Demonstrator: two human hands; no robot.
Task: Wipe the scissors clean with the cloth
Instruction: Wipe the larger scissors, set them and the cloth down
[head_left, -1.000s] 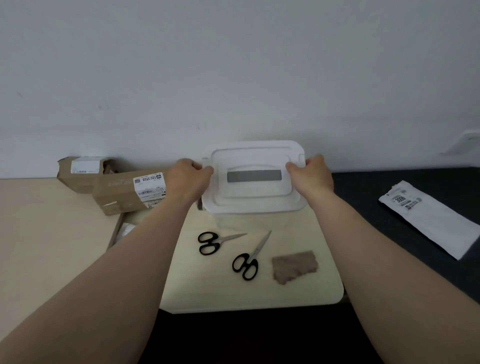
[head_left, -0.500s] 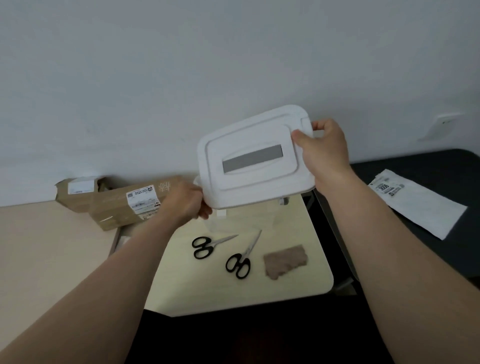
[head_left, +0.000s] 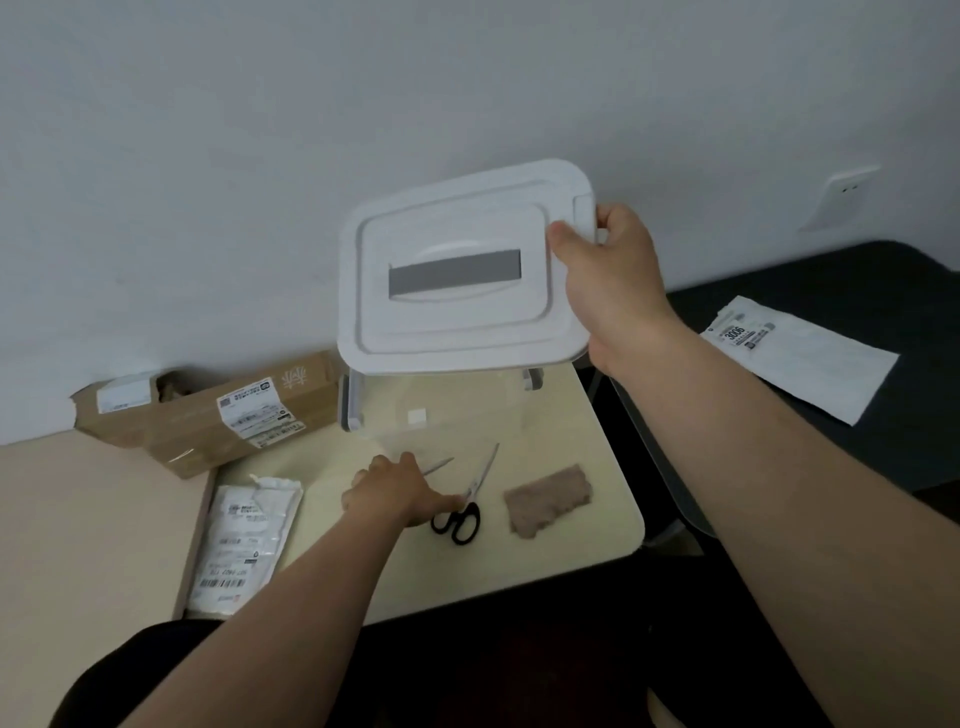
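Note:
Two black-handled scissors lie on the small cream table (head_left: 571, 551). My left hand (head_left: 395, 491) lies palm down over the handles of the left scissors (head_left: 439, 466), so only their blade tip shows; the fingers are hidden under the hand. The right scissors (head_left: 460, 517) lie just right of my thumb, blades pointing away. A brown cloth (head_left: 548, 499) lies flat to their right. My right hand (head_left: 605, 280) grips the right edge of the white lid (head_left: 452, 275), held tilted in the air above the clear storage box (head_left: 441, 410).
Cardboard boxes (head_left: 208, 415) sit against the wall at the left. A white mailing bag (head_left: 244, 540) lies at the table's left edge. Another white bag (head_left: 800, 358) rests on the dark surface at the right. A wall socket (head_left: 841, 195) is at the upper right.
My right hand has lifted the lid off the box and holds it up. My left hand has left the box and come down onto the left scissors.

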